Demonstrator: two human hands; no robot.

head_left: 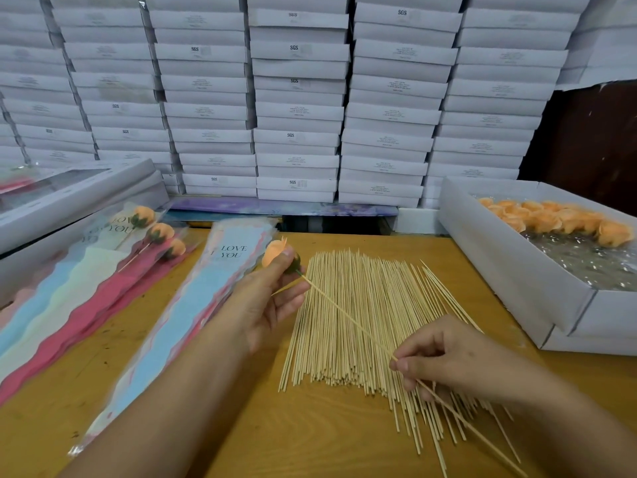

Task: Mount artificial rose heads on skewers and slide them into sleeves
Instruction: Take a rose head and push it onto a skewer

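While my left hand pinches the orange fabric rose head w/ green calyx by thumb & fingers, my right hand grips a thin bamboo skewer near its lower part — tip meets the calyx base. Both sit above the loose pile of bamboo skewers on the wooden table. Clear "LOVE YOU" sleeve w/ blue insert lies just left; white cardboard box of orange rose heads at right — well apart.

Packing workshop: stacked white boxes behind worktable.
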